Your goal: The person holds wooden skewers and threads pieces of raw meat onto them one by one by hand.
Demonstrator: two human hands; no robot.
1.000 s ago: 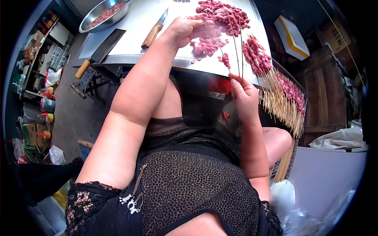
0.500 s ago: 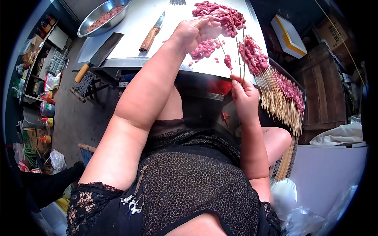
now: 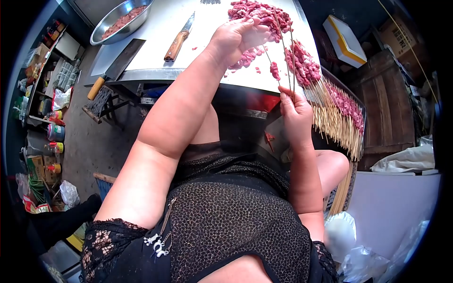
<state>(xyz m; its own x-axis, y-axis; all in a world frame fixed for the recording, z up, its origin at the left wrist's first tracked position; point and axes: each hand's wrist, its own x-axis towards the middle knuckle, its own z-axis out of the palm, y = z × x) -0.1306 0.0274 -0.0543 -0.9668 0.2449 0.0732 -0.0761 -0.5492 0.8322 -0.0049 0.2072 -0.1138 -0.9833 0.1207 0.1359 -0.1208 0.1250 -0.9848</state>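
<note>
My right hand (image 3: 296, 111) is closed around several thin wooden skewers (image 3: 284, 45) that point up over the table edge. One tilted skewer carries a small clump of raw meat (image 3: 275, 70) partway along. Near that skewer's upper end is my left hand (image 3: 236, 41), its fingers curled together and slightly blurred; whatever they pinch is hidden. Behind the left hand lies a heap of cut raw meat (image 3: 245, 10), with a smaller patch of pieces (image 3: 247, 59) just below it.
Finished meat skewers (image 3: 306, 68) are stacked along the table's right side, handles sticking out. On the white table (image 3: 155, 61) are a wooden-handled knife (image 3: 177, 45), a cleaver (image 3: 123, 61) overhanging the edge, and a metal bowl (image 3: 106, 35) of meat. A white-and-yellow box (image 3: 344, 42) stands right.
Both hands stay in nearly the same places; the left has shifted slightly down. The clump remains partway along the tilted skewer. The whole view has moved slightly.
</note>
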